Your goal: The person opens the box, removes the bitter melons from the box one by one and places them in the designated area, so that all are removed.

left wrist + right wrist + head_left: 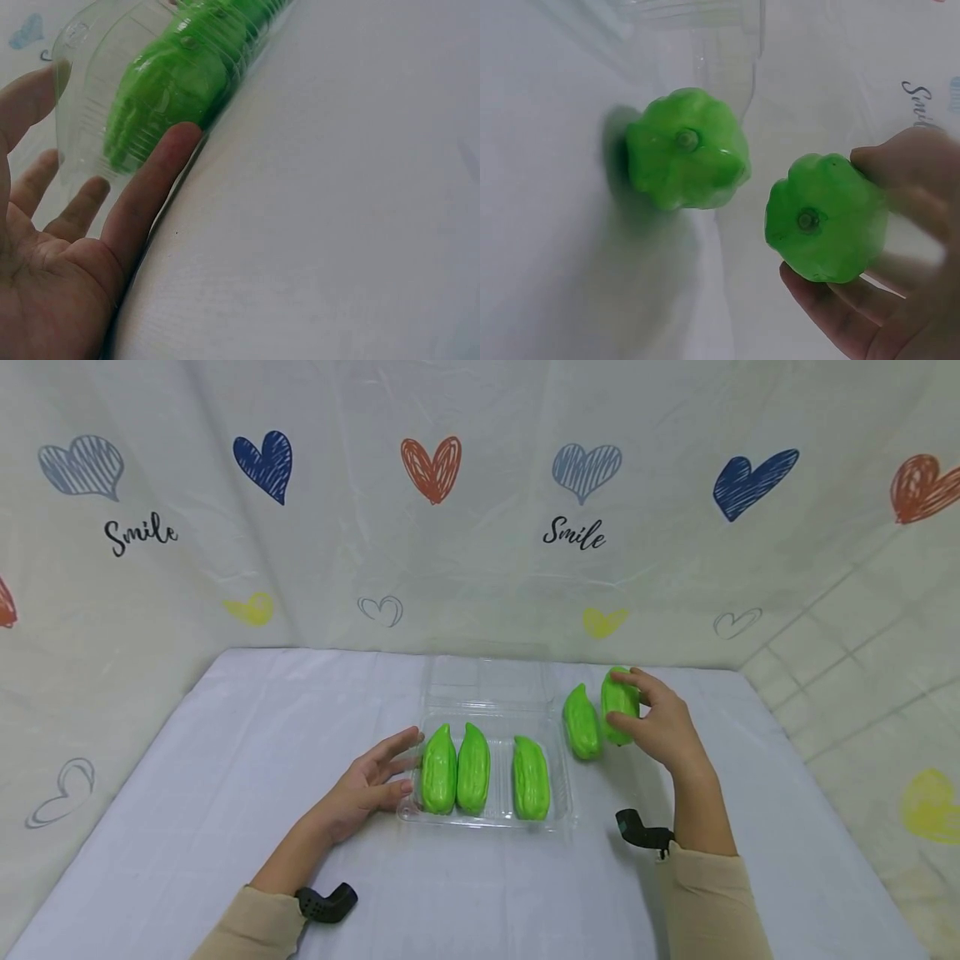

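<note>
In the head view, the nearest danger is probably a knock: the held gourd point(621, 693), to the right of the clear box point(501, 797) and near its back corner, is just beside the loose gourd point(581, 725), so a low sideways move could set that rounded neighbour rolling. Inside the box, the left boxed gourd point(438, 770) and middle boxed gourd point(473, 770) are side by side, with a gap before the right boxed gourd point(532, 778); a tilted box could let them slide together. The right hand point(660, 718) pinches the held gourd between thumb and fingers; the left hand point(367, 785) is spread at the box's left wall.

In the left wrist view, the left hand's fingers are apart and fairly straight around the box's end, none clenched. The thin plastic looks light, so an uneven push might shift or buckle it.

In the right wrist view, the right hand's grip is only as wide as the held gourd, which seems raised beside the box; its glossy ribs could slip if the pinch slackens.
</note>
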A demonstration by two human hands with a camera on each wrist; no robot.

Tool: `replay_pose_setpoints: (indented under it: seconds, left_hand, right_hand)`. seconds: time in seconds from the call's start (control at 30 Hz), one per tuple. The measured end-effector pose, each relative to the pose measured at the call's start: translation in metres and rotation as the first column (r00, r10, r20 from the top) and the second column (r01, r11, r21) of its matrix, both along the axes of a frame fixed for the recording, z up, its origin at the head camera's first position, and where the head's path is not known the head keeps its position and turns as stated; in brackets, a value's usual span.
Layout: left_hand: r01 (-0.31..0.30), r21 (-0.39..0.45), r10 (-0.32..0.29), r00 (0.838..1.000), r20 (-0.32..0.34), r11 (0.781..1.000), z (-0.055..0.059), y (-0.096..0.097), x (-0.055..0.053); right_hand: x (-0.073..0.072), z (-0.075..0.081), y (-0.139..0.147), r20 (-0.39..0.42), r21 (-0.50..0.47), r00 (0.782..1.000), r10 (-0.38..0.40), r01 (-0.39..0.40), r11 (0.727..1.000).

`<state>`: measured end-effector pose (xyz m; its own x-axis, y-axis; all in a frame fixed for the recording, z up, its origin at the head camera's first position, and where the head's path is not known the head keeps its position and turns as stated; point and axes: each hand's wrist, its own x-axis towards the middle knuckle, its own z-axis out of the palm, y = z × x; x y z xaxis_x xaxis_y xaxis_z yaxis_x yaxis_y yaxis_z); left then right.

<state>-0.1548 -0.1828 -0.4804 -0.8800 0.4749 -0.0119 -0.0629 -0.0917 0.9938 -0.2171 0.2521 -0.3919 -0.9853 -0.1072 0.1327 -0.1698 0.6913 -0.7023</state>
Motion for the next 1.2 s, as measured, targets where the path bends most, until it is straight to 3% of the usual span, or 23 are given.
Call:
replay_pose_setpoints:
  seconds: [0.53, 1.2]
  left_hand:
    - [0.004, 0.001, -0.004, 1.0, -0.002, 1.0, -0.001, 0.0, -0.002]
    - [0.001, -0.002, -0.001, 1.0, 0.005, 1.0, 0.0, 0.0, 0.0]
  right_hand:
    - [-0.01, -0.015, 0.005, 0.071, 0.005, 0.997, -0.025, 0.024, 1.0]
    - [-0.012, -0.023, 0.007, 0.138, 0.027, 0.99, -0.028, 0.025, 0.999]
